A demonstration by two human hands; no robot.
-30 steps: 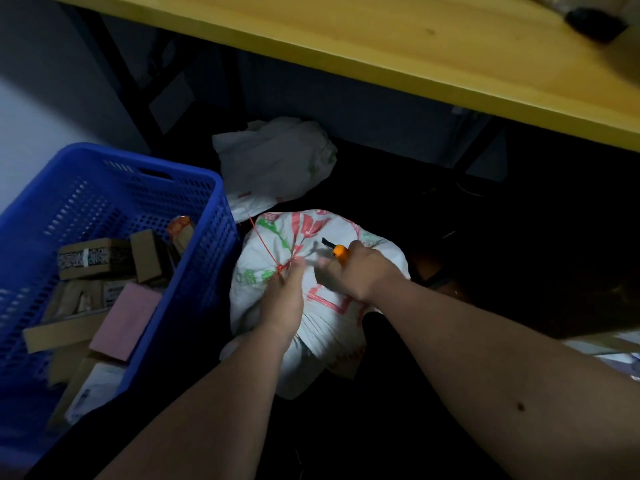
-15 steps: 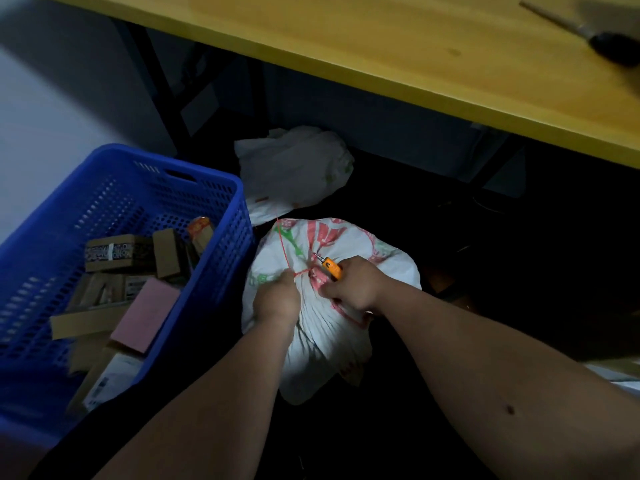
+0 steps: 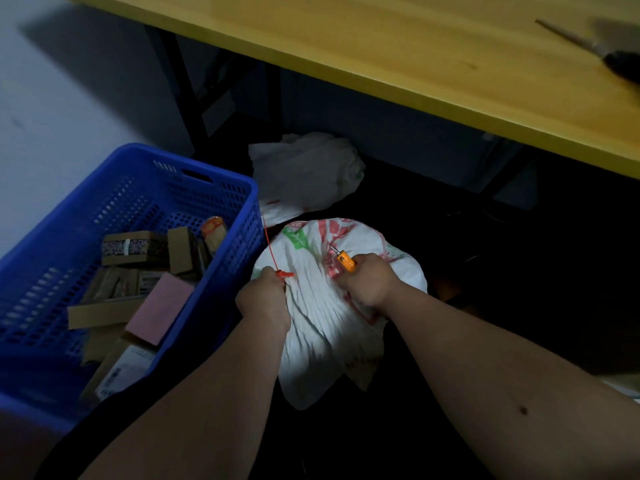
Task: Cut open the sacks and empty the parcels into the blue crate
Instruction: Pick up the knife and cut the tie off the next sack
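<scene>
A white sack (image 3: 322,323) with red and green print lies on the dark floor under the table. My left hand (image 3: 265,299) grips its bunched neck, where a thin red tie (image 3: 270,251) sticks up. My right hand (image 3: 369,284) holds a small orange cutter (image 3: 344,259), its blade tip on the sack's cloth just right of the neck. The blue crate (image 3: 221,188) stands to the left and holds several cardboard parcels (image 3: 135,249) and a pink one (image 3: 161,306).
A second, crumpled white sack (image 3: 304,171) lies behind, against the crate's far corner. A yellow tabletop (image 3: 415,53) overhangs the spot, with black legs (image 3: 187,98) at the left and a dark tool (image 3: 620,64) on top at the right.
My two hands have drawn apart on the sack's neck. The red tie has gone left with my left hand and now stands free. The cutter has moved right.
</scene>
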